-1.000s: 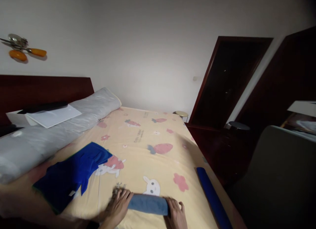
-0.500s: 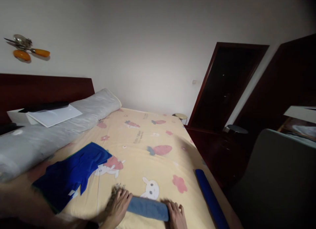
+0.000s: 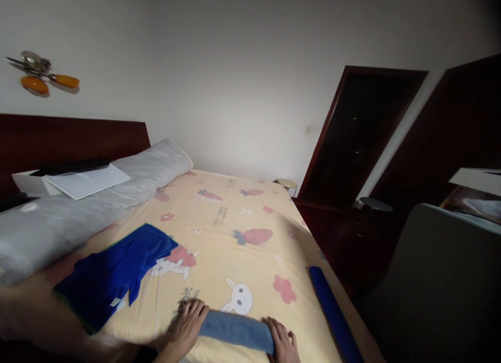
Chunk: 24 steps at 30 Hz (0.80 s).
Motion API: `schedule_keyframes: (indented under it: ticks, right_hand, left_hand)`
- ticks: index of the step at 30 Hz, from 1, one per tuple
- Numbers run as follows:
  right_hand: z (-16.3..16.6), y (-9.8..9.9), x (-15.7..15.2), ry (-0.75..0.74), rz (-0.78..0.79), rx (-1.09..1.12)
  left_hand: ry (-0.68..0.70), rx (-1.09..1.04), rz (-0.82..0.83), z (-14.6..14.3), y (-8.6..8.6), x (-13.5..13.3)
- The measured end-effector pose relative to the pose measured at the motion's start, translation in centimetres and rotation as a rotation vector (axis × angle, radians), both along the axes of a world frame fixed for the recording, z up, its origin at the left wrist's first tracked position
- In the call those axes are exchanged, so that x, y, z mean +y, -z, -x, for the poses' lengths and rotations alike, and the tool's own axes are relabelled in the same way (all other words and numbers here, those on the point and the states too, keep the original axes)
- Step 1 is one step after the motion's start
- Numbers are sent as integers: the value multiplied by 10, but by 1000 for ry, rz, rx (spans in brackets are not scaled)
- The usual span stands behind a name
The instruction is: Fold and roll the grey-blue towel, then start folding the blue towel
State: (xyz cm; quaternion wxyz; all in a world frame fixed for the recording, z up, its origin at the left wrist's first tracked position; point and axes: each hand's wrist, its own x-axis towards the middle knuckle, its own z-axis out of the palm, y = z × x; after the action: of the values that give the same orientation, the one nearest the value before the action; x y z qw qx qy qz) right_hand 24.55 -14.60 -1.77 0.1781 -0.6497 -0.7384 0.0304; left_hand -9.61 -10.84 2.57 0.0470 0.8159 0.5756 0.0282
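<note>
Head camera: the grey-blue rolled cloth [image 3: 236, 330] lies slightly lower in the frame than a second ago, and both hands have slid with it toward the near edge of the bed [image 3: 242, 217]. The left hand [image 3: 187, 325] rests flat with fingers spread on the roll's left end; the right hand [image 3: 282, 343] lies palm-down against its right end, neither one clenched. The roll's long axis runs left to right across the patterned sheet, directly between the two hands and just ahead of the person, each hand equally close to its own end. A second, dark blue roll [image 3: 332, 313] lies well apart to the right along the bed's edge, pointing away from the viewer. A flat blue garment [image 3: 113, 271] is spread to the left, near the long grey pillow [image 3: 90, 209]. Both wrists and the right hand's heel are cut off by the lower frame; whether fingers curl under the roll cannot be made out.
</note>
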Motion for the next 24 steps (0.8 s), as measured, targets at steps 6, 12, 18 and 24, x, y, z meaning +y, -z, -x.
schedule_keyframes:
  ticks: [6,12,18,24]
  right_hand:
    - [-5,-26,8,-59,144,314]
    - [-6,-104,12,-174,210,786]
    - [2,-194,18,-58,-13,895]
    - [41,-255,3,-198,-86,860]
  left_hand:
    - [-78,-2,52,1,-12,0]
    - [-69,-192,137,11,-12,9]
    - [-151,-285,252,-17,10,10]
    - [-82,-397,363,-55,26,-6]
